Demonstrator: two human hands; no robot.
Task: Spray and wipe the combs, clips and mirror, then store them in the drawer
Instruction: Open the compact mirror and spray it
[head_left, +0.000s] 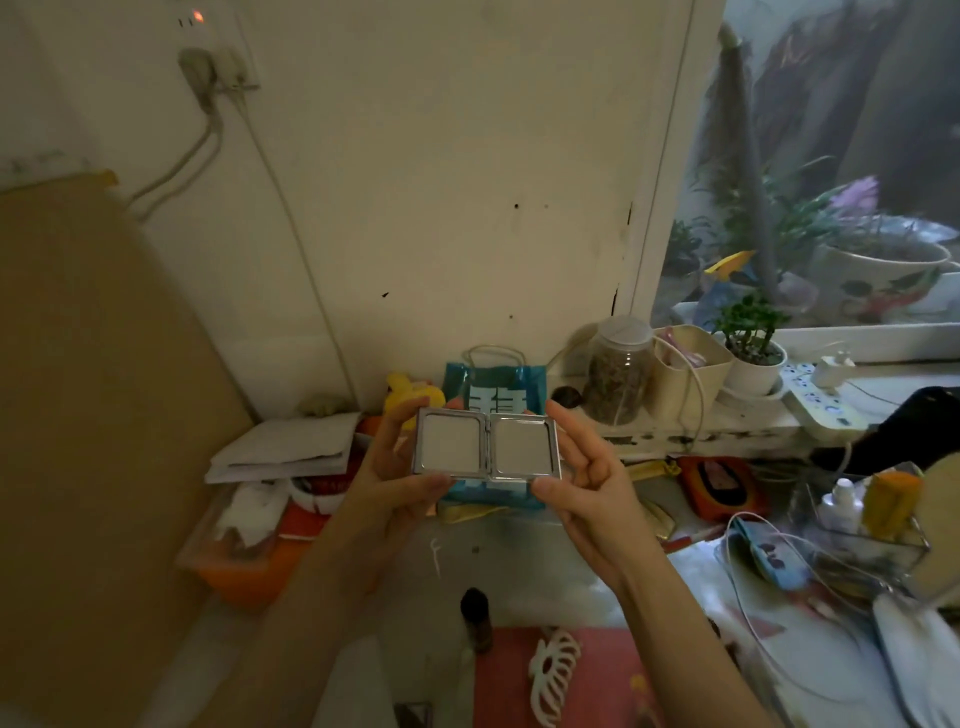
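A silver folding mirror (487, 443) with two square panes is spread wide, raised above the table in front of the wall. My left hand (392, 467) grips its left pane by the edges. My right hand (582, 483) pinches the right pane between thumb and fingers. Low in the view, a white claw hair clip (553, 675) lies on a pink cloth (597, 680). A small dark bottle (477, 618) stands just left of that cloth. No comb or drawer can be made out.
An orange tray (244, 577) with papers and tissue sits at left beside a brown board (93, 415). A blue bag (493, 395), a jar (615, 374), a beige bin (685, 369), a potted plant (753, 353) and a power strip (821, 400) line the back. Cables and bottles crowd the right.
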